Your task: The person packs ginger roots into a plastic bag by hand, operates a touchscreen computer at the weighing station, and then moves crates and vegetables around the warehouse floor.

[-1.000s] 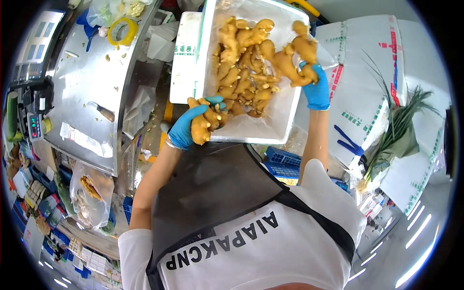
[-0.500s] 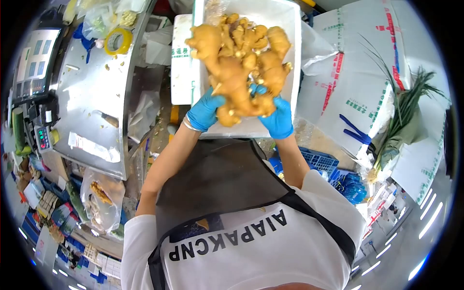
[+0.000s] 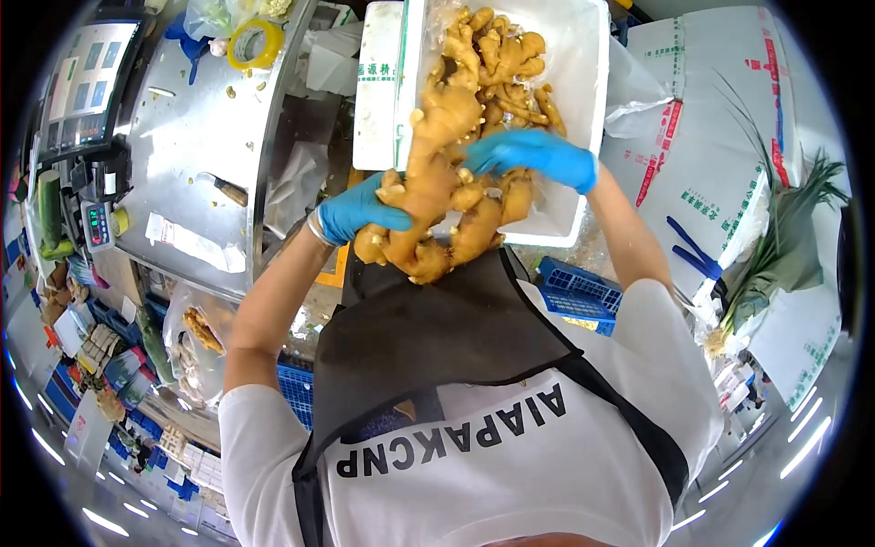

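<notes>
A large, knobbly ginger root (image 3: 437, 196) is held tilted over the near left edge of the white foam box (image 3: 591, 118). My left hand (image 3: 360, 211), in a blue glove, is closed around its lower left side. My right hand (image 3: 538, 157), gloved in blue too, reaches across from the right with fingers stretched out. Its fingertips are at the root's upper right side; whether they press on it I cannot tell. More ginger (image 3: 497, 55) lies inside the box, behind the held piece.
On the left stands a metal counter (image 3: 182, 128) with a knife (image 3: 223, 189), yellow tape (image 3: 255, 46) and a screen (image 3: 87, 87). White printed foam boards (image 3: 702, 91) fill the right, bearing leafy greens (image 3: 775, 246). A blue crate (image 3: 579, 296) sits below the box.
The ginger root has come nearer my body and turned more upright. My right hand has left its lower right side and moved up over it. The view has shifted left.
</notes>
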Available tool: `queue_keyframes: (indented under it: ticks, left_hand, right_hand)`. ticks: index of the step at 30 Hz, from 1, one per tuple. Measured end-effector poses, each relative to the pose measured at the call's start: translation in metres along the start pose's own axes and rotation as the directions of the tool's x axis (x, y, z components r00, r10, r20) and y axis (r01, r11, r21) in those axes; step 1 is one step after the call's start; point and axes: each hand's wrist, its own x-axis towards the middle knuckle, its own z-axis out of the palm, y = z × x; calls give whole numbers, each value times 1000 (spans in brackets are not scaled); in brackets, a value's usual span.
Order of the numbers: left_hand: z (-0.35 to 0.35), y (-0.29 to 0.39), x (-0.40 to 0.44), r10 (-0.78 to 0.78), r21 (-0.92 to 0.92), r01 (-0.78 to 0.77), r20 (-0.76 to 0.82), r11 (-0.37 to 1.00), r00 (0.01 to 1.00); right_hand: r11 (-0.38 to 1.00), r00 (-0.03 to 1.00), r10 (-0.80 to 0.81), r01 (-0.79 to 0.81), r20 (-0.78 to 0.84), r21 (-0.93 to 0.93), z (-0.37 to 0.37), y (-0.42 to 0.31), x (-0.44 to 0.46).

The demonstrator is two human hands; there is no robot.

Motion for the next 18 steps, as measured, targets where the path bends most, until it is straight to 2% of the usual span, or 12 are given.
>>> queue_keyframes:
  ticks: [1, 4, 5, 8, 10, 11, 13, 14, 15, 16, 17, 18]
  left_hand:
    - [2, -1, 4, -6, 62, 4, 33, 998, 999]
    - [12, -1, -3, -46, 102, 48, -16, 994, 999]
    - [6, -9, -4, -57, 152, 58, -7, 987, 998]
    - [17, -18, -13, 6, -55, -6, -9, 998, 1000]
    - [-4, -47, -9, 101, -51, -100, 21, 994, 995]
    - [0, -48, -17, 102, -101, -103, -17, 990, 995]
    - [2, -56, -31, 179, -166, -189, -71, 968, 981]
    - [1, -63, -41, 223, -230, -233, -69, 945, 972]
    - [-3, -74, -50, 286, -243, -301, -97, 922, 953]
    - [-12, -88, -54, 360, -247, -380, -124, 892, 925]
    - [-14, -99, -69, 381, -316, -421, -183, 850, 906]
    - [-16, -107, -82, 398, -384, -454, -221, 804, 890]
  right_hand:
    - [998, 991, 1, 8, 135, -69, 6, -3, 11]
    - [981, 967, 133, -98, 215, -166, 24, 1, 27]
    - [974, 986, 93, -62, 135, -218, 27, 22, 30]
    - [757, 996, -21, 75, 91, -649, 44, 2, 30]
    - [771, 999, -30, 50, 41, -635, 47, 7, 28]
    - [886, 994, 77, -34, 73, -462, 40, 4, 29]
    - [923, 953, 162, -54, 257, -382, 0, -3, 34]
    - [956, 954, 288, -280, 83, -93, -8, -16, 30]
    - [921, 967, 256, -243, 1, -303, -23, -25, 34]
    - [861, 973, 41, -150, -228, -486, -59, 21, 40]
    - [346, 890, 30, -437, -456, -830, -46, 9, 45]
    - [-290, 766, -172, -640, -619, -712, -33, -6, 51]
